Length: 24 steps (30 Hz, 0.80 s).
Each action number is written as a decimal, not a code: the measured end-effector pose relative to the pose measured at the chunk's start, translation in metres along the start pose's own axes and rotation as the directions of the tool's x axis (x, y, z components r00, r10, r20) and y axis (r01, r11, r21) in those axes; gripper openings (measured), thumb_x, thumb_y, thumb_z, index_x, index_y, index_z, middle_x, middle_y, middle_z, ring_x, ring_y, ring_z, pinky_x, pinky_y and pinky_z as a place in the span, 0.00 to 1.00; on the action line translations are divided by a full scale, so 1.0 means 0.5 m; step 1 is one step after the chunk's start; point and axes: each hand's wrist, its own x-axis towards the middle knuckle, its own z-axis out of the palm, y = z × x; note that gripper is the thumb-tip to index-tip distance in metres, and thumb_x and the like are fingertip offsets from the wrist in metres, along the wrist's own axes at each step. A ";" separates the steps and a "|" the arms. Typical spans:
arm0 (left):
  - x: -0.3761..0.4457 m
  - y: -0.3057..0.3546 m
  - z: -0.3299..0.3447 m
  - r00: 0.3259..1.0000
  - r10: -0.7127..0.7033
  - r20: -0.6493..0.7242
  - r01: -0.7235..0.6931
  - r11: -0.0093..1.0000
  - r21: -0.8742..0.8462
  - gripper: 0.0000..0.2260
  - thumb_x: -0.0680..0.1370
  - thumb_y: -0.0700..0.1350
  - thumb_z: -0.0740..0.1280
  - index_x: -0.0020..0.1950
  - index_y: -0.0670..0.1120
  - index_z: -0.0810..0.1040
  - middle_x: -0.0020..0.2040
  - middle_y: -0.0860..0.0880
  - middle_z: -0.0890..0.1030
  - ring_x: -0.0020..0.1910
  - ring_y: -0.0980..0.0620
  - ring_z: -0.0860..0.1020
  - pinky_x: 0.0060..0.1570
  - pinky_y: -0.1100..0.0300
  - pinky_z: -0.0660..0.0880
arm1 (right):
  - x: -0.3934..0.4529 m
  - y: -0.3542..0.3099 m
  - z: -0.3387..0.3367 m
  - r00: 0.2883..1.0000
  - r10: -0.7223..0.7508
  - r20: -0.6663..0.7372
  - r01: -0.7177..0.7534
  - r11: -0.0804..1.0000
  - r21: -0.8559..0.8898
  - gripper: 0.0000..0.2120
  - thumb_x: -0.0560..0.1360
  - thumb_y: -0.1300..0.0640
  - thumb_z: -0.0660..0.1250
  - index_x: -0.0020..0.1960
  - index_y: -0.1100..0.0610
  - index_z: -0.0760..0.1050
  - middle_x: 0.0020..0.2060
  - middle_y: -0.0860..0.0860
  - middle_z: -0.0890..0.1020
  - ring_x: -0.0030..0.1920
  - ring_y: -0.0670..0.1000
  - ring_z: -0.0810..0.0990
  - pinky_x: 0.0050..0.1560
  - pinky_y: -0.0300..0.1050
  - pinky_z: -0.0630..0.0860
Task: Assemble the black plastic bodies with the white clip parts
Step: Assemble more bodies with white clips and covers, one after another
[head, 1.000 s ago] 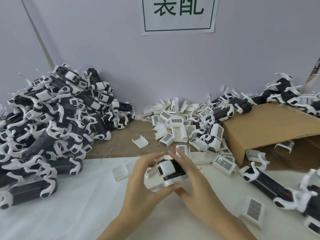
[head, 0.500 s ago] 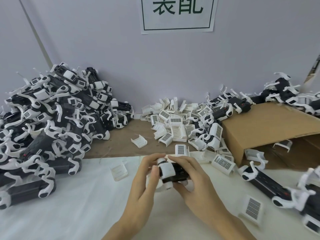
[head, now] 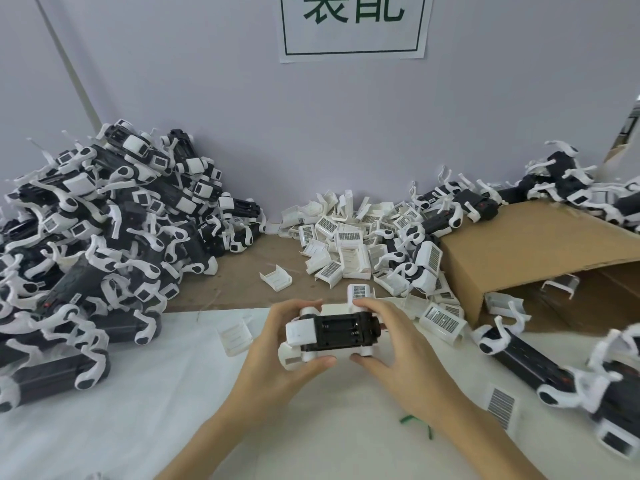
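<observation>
Both hands [head: 277, 344] grip black body [head: 341, 331]; wall sign [head: 353, 26] reads 装配.

left hand [head: 277, 355]: fingers curled, gripping | right hand [head: 398, 355]: fingers curled, gripping

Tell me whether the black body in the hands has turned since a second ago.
Yes. The black body, held by left hand and right hand, now lies lengthwise parallel to the white cloth's far edge.

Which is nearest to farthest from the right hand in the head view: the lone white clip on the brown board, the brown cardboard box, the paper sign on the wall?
From the right hand:
1. Brown cardboard box, just to its right.
2. Lone white clip on the brown board, ahead and to the left.
3. Paper sign, high on the wall behind.
</observation>
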 end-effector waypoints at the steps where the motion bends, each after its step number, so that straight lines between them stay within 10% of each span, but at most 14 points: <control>1: 0.000 -0.001 0.000 1.000 0.009 -0.001 -0.009 1.000 0.002 0.30 0.73 0.43 0.82 0.71 0.50 0.72 0.71 0.57 0.79 0.70 0.52 0.78 0.64 0.67 0.72 | 0.001 0.003 0.000 1.000 -0.008 -0.007 0.008 1.000 -0.005 0.36 0.74 0.54 0.79 0.72 0.34 0.65 0.68 0.32 0.72 0.69 0.38 0.71 0.66 0.26 0.65; 14: 0.001 0.004 -0.018 0.999 0.043 -0.032 -0.042 0.998 0.049 0.32 0.71 0.52 0.82 0.72 0.56 0.73 0.67 0.59 0.81 0.69 0.56 0.78 0.64 0.72 0.69 | 0.004 -0.022 -0.005 0.997 -0.044 -0.059 0.047 0.997 0.056 0.36 0.70 0.51 0.82 0.74 0.42 0.70 0.68 0.31 0.74 0.69 0.40 0.73 0.68 0.32 0.68; 20: 0.002 0.005 -0.027 0.987 -0.031 -0.161 0.027 0.999 -0.025 0.22 0.69 0.59 0.79 0.57 0.52 0.80 0.48 0.55 0.84 0.50 0.55 0.81 0.50 0.67 0.75 | 0.004 -0.040 -0.006 0.991 0.099 0.092 -0.124 0.935 0.331 0.29 0.72 0.38 0.77 0.71 0.36 0.74 0.65 0.37 0.80 0.67 0.40 0.77 0.66 0.36 0.72; 24: 0.003 0.014 -0.014 0.977 -0.199 -0.076 0.174 0.950 -0.258 0.18 0.69 0.60 0.77 0.52 0.52 0.79 0.41 0.51 0.81 0.39 0.53 0.76 0.35 0.62 0.72 | 0.007 -0.056 0.004 0.981 0.176 0.078 -0.192 0.844 0.501 0.24 0.74 0.39 0.74 0.67 0.43 0.78 0.57 0.44 0.86 0.57 0.46 0.85 0.45 0.40 0.81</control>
